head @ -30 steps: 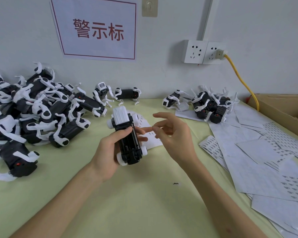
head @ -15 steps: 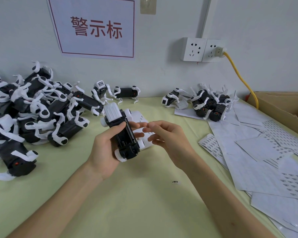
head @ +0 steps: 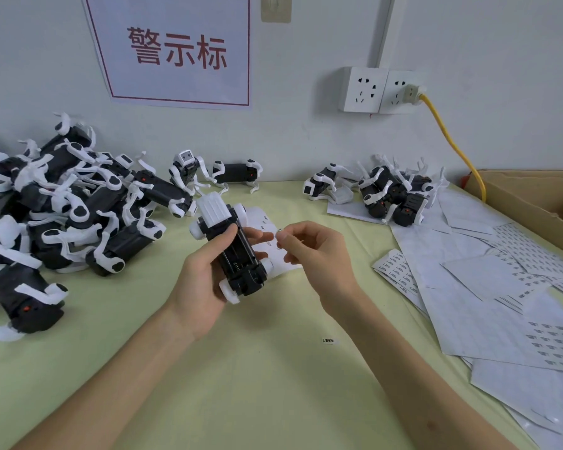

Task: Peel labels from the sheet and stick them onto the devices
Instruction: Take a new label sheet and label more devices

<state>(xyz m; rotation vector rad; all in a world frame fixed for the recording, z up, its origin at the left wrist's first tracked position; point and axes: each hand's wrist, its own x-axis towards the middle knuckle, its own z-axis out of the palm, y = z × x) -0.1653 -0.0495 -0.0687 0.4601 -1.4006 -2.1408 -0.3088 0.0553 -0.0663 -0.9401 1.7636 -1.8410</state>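
Note:
My left hand [head: 198,287] grips a black-and-white robot-dog device [head: 233,251] belly-up over the middle of the table. Just right of the device, my right hand [head: 319,254] pinches a tiny label [head: 280,231] between thumb and forefinger. Under both hands lies a white label sheet [head: 267,228], partly hidden. One loose label [head: 328,341] is stuck on the green table [head: 241,384] nearer to me.
A big heap of devices [head: 62,216] fills the left side. Two more devices [head: 215,172] stand by the wall, and a smaller cluster of devices [head: 381,190] sits at the back right. Spent label sheets [head: 501,303] cover the right. A cardboard box [head: 533,203] and a yellow cable [head: 452,144] are far right.
My right hand went to the device and sheet, then drew back a little to the right, now pinching a small label. My left hand kept the device, shifting it slightly.

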